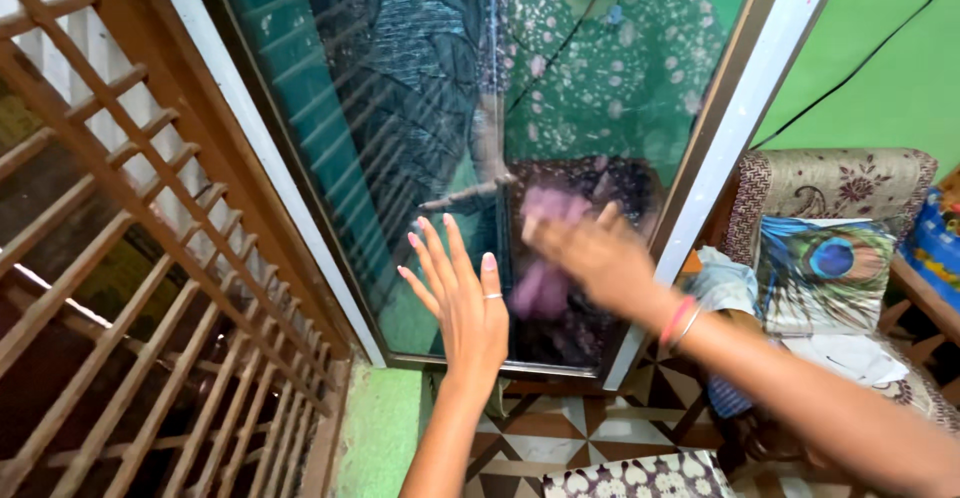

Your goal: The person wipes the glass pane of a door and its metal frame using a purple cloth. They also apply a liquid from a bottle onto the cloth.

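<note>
You are mid-wipe on the glass (400, 108) of the framed pane leaning by the grille (130, 258). Your right hand (590, 253) is clenched around a purple cloth (545, 258), pressed to the lower part of the glass and blurred with motion. Your left hand (460, 293) grasps nothing: fingers spread, palm flat to the pane, steadying it. Streaks show higher up, so the next move likely calls for carrying the cloth upward while the left hand braces the pane

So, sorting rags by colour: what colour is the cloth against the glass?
Purple-pink cloth, blurred under the right hand; head view.
</note>
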